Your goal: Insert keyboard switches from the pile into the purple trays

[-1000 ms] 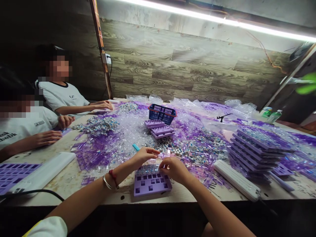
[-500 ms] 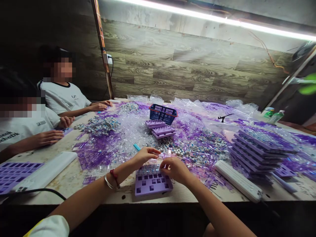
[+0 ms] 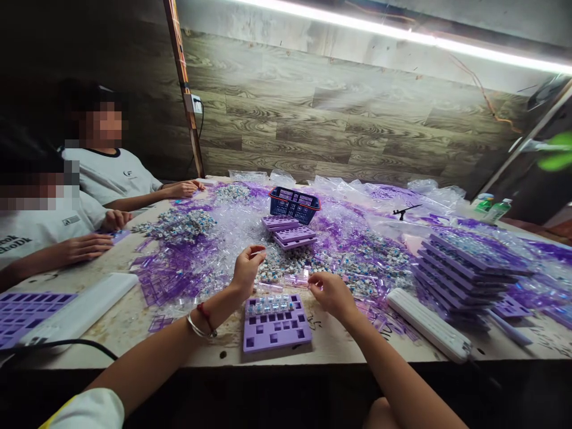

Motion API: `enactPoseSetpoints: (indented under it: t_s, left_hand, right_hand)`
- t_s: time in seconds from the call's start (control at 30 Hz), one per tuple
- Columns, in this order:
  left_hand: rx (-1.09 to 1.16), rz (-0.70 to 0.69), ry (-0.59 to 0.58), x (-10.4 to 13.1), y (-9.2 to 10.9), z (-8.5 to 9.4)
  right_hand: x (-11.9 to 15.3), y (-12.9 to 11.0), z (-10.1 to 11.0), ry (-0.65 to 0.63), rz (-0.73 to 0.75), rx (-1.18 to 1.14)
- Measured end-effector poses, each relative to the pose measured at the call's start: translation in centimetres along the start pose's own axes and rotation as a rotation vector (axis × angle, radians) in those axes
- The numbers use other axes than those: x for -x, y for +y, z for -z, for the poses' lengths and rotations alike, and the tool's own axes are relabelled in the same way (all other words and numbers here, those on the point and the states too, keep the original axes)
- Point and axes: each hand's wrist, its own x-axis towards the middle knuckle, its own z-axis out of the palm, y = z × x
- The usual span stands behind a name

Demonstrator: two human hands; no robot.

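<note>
A purple tray (image 3: 277,341) with square holes lies near the table's front edge, clear pieces (image 3: 273,304) standing in a row along its upper part. My left hand (image 3: 248,268) is raised above and behind the tray's left side, thumb and fingers pinched together; what they hold, if anything, is too small to name. My right hand (image 3: 329,293) is off the tray's upper right corner, fingertips together beside a pinkish clear strip (image 3: 298,279); I cannot make out anything between them. Small white and blue parts (image 3: 286,265) are heaped just behind both hands.
Purple trays (image 3: 465,280) are stacked at the right, with a white power strip (image 3: 429,325) before them. Further back are a blue basket (image 3: 294,205) and more trays (image 3: 289,232). Another white strip (image 3: 89,307) lies left. Two people sit at the left, a co-worker's hand (image 3: 87,247) on the table.
My left hand has moved left and up, off the tray's clear pieces. My right hand has shifted right, away from the tray, uncovering its upper right corner.
</note>
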Motion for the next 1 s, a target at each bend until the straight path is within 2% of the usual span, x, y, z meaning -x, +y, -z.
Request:
enactPoseSetpoints:
  t_s: [0.07, 0.13, 0.33, 0.43, 0.53, 0.63, 0.83, 1.0]
  left_hand:
    - [0.020, -0.012, 0.014, -0.1, 0.0, 0.0]
    - [0.009, 0.003, -0.046, 0.0, 0.1, 0.0]
    - [-0.117, 0.129, -0.427, 1.2, 0.2, -0.3]
    - [-0.125, 0.224, -0.615, 1.7, 0.1, -0.5]
    - [-0.102, 0.252, -0.739, 1.9, -0.1, -0.5]
    - [-0.122, 0.247, -0.789, 2.1, -0.1, -0.5]
    - [-0.167, 0.263, -0.814, 2.4, 0.2, -0.6]
    - [-0.197, 0.249, -0.830, 2.5, 0.2, -0.6]
  right_hand:
    - [0.0, 0.2, -0.3, -0.009, -0.001, -0.027]
    - [0.0, -0.1, -0.5, 0.002, 0.020, -0.090]
    - [0.0, -1.2, -0.8, 0.082, 0.168, -0.371]
    - [0.0, -1.4, -0.8, 0.060, 0.260, -0.414]
    - [0.1, -1.3, -0.8, 0.015, 0.328, -0.416]
    - [0.2, -1.2, -1.0, -0.009, 0.337, -0.417]
    - [0.4, -1.0, -1.5, -0.065, 0.308, -0.449]
    - [0.6, -1.2, -0.9, -0.037, 0.341, -0.432]
